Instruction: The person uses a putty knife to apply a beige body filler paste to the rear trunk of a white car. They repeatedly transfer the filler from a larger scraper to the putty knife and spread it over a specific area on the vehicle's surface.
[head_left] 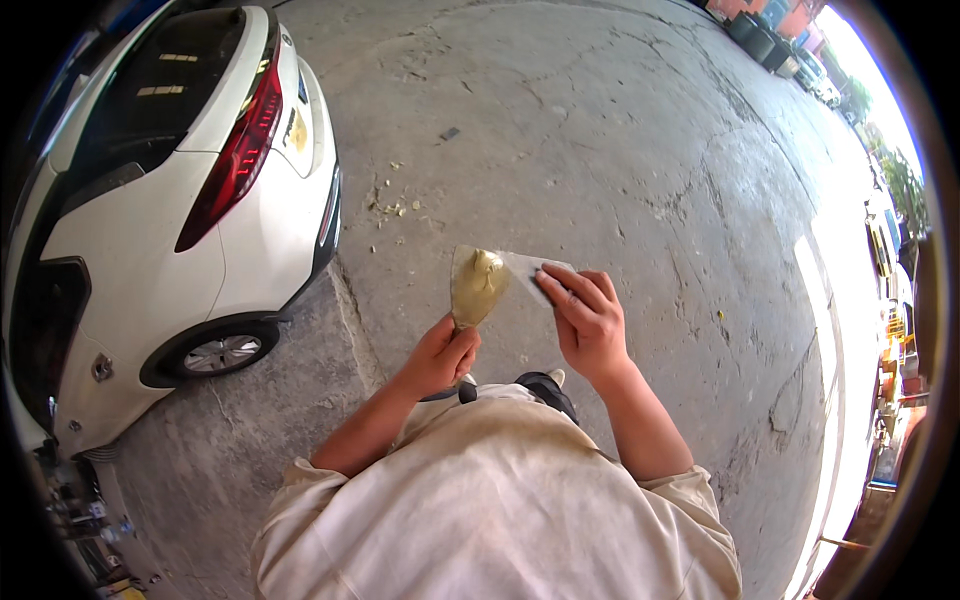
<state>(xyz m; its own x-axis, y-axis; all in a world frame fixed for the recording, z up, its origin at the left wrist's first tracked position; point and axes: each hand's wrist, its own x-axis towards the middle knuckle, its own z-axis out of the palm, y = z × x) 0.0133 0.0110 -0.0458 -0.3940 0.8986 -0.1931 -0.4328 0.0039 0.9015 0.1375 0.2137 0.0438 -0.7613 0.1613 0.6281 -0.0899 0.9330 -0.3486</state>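
Note:
My left hand (443, 357) is closed round the handle of a putty knife (478, 290), whose wide blade points away from me. A lump of yellowish-green filler paste (486, 270) lies on that blade, and a thinner film of it covers the rest. In my right hand (590, 318) a flat, pale spreader (528, 268) is pinched between thumb and fingers. Its left edge meets or overlaps the right side of the putty knife's blade, close to the paste. My right fingers hide part of the spreader.
A white car (200, 200) stands at the left, its rear wheel (222, 350) nearest me; a yellowish patch marks its tailgate. Crumbs of dried filler (395, 205) litter the cracked concrete floor (600, 130). Dark bins (752, 38) stand far right. My shoe (548, 392) shows below my hands.

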